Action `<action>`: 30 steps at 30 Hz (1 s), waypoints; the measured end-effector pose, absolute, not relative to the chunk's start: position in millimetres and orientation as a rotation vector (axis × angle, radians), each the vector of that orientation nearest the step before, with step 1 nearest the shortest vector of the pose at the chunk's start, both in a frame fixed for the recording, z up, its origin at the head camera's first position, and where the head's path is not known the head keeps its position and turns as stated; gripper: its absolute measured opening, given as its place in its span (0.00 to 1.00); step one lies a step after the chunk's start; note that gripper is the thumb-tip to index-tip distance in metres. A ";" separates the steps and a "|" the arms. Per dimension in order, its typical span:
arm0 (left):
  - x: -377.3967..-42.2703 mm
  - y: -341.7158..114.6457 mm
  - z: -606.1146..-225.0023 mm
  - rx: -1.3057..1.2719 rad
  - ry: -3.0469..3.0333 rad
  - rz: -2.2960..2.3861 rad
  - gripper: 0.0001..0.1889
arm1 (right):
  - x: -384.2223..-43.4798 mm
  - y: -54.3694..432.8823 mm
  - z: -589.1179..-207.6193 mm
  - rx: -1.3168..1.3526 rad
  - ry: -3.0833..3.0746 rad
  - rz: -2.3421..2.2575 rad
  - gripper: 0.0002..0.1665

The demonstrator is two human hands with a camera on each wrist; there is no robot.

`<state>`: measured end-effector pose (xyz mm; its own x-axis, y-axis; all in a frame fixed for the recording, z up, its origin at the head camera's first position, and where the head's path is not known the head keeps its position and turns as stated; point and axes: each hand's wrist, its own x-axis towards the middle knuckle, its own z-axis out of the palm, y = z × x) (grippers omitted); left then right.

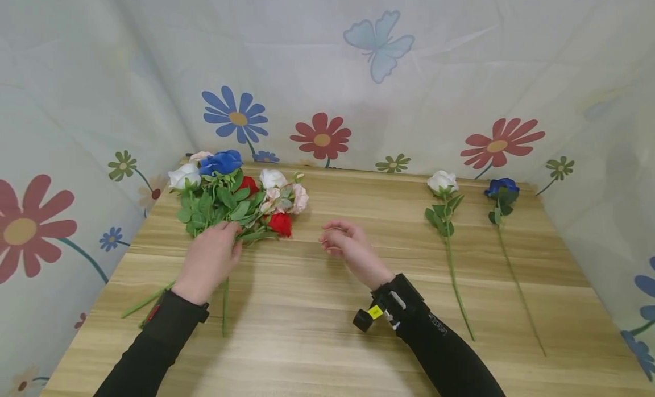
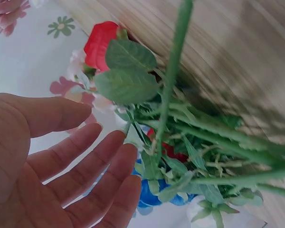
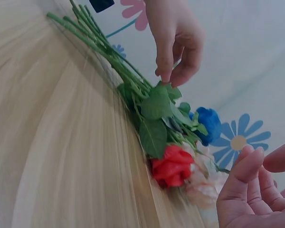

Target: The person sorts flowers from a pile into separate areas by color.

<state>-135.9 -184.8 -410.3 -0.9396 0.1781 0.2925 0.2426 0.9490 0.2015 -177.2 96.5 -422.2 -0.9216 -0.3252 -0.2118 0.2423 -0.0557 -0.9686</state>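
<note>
Currently reaching over the bunch of artificial flowers [image 1: 217, 197] with the left hand [image 1: 215, 259], held in the left wrist view with straight fingers, apart from the thumb and around nothing. Right beside the green leaves [image 3: 154, 103] and near the stems [image 2: 218, 180], with actual contact impossible to tell. Just to the right of the bunch, poised above the table [image 1: 307, 343] with the right hand [image 1: 354, 252], loosely curled and likewise without anything in it. Apparently at the step of picking one flower out of the bunch. Next, probably best to pinch a single stem and ease it free, without dragging tangled neighbours along. Within the bunch, at the table's far left: red roses [image 1: 278, 225], white roses [image 1: 184, 176], a blue rose [image 1: 221, 162] and pale pink blooms [image 1: 300, 198]. Well apart on the right, side by side: a lone white flower [image 1: 443, 182] and a lone blue flower [image 1: 503, 187]. Behind, a printed cloth [image 1: 286, 61].
</note>
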 end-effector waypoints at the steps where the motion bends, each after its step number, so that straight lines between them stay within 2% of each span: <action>1: -135.6 -186.5 -410.1 -0.302 -2.839 -0.339 0.11 | -177.1 93.4 -423.6 -0.091 1.841 -2.028 0.17; 11: -129.2 -202.3 -415.8 -0.205 -2.950 -0.336 0.15 | -170.9 74.7 -431.9 -0.090 1.751 -2.035 0.19; 19: -122.2 -205.8 -421.3 -0.155 -2.984 -0.364 0.12 | -170.4 71.0 -434.9 -0.105 1.726 -2.027 0.18; 30: -121.0 -203.1 -428.3 -0.052 -3.163 -0.464 0.14 | -167.2 69.2 -432.4 -0.132 1.709 -1.992 0.18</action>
